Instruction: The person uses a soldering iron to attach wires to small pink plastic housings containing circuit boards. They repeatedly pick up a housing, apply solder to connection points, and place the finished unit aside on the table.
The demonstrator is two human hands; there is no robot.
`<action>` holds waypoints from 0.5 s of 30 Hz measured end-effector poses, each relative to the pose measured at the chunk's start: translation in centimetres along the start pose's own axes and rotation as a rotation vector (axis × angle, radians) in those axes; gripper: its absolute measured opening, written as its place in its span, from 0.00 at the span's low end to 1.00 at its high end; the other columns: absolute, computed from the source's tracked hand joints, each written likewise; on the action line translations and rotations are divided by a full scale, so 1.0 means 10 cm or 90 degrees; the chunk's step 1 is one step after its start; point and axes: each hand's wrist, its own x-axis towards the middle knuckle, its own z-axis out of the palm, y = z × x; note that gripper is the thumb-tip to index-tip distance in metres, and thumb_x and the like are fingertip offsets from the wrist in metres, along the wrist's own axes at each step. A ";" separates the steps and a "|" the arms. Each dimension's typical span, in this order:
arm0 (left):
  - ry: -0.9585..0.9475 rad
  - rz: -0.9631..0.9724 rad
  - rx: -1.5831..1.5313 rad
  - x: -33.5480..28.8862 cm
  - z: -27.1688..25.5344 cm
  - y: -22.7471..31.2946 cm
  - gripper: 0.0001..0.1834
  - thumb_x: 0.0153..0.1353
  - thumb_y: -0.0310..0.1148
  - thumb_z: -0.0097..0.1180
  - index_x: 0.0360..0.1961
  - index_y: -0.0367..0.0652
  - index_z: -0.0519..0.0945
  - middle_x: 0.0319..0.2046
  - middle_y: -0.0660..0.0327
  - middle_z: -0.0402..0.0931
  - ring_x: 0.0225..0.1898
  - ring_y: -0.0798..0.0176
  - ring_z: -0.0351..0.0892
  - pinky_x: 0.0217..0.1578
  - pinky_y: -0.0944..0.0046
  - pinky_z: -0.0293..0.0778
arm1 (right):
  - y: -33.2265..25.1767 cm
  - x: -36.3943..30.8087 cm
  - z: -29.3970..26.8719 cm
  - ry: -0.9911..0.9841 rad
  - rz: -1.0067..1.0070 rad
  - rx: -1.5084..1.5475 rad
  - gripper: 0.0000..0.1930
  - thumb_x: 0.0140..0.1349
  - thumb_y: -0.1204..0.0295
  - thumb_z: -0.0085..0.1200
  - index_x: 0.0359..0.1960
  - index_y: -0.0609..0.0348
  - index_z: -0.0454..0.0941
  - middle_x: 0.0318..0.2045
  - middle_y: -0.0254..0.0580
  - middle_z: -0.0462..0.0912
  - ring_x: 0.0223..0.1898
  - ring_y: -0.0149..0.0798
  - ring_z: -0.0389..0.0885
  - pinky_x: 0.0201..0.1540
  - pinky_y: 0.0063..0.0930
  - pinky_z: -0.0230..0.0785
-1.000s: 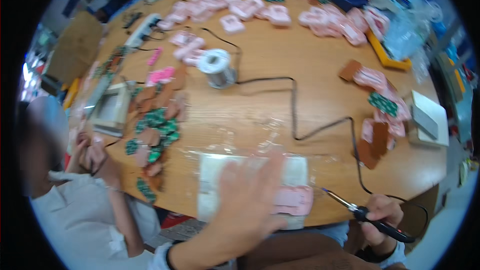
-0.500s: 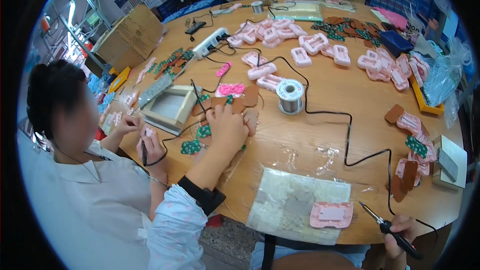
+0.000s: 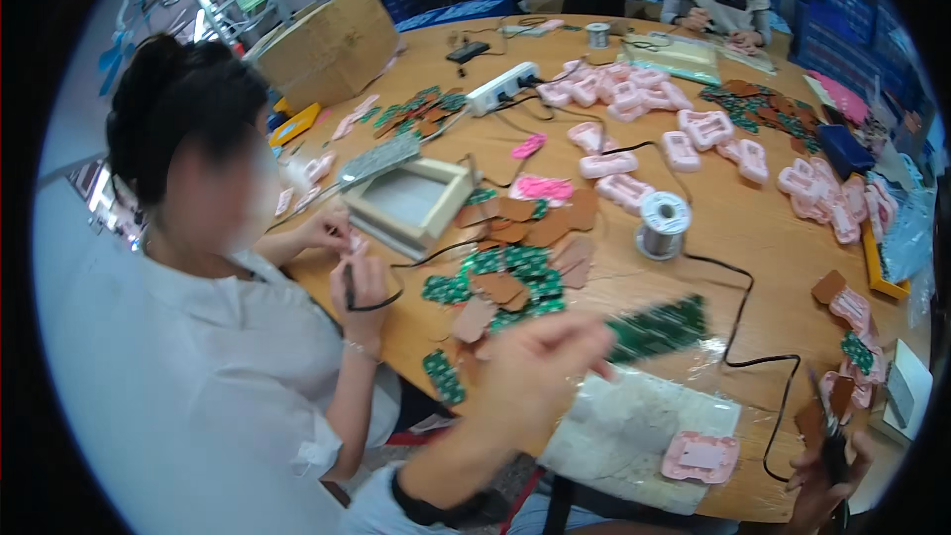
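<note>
Two bare hands are in view, each closed on something. The left hand (image 3: 540, 365) has its thumb and fingers pinched together on one end of a green circuit board (image 3: 662, 328) (blurred, so its markings are unclear), held out near the far edge of the grubby pale mat (image 3: 604, 431). The right hand (image 3: 840, 483) is wrapped around the black handle of a soldering iron (image 3: 834, 456), its tip angled up in front of some brown boards. On the mat lies a pink plastic shell (image 3: 700, 457), touched by neither hand. Half a second ago the left hand was down on the pile of green and brown boards (image 3: 503, 289), and the iron pointed toward the shell; now the board is off the worktop (image 3: 783, 292).
</note>
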 end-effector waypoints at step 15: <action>-0.260 -0.143 -0.297 -0.50 0.79 -0.77 0.13 0.62 0.23 0.57 0.44 0.37 0.67 0.37 0.55 0.76 0.41 0.61 0.83 0.42 0.66 0.80 | -0.05 -0.01 0.35 -0.064 0.269 -0.108 0.13 0.54 0.80 0.61 0.37 0.59 0.68 0.27 0.44 0.78 0.28 0.37 0.81 0.32 0.24 0.76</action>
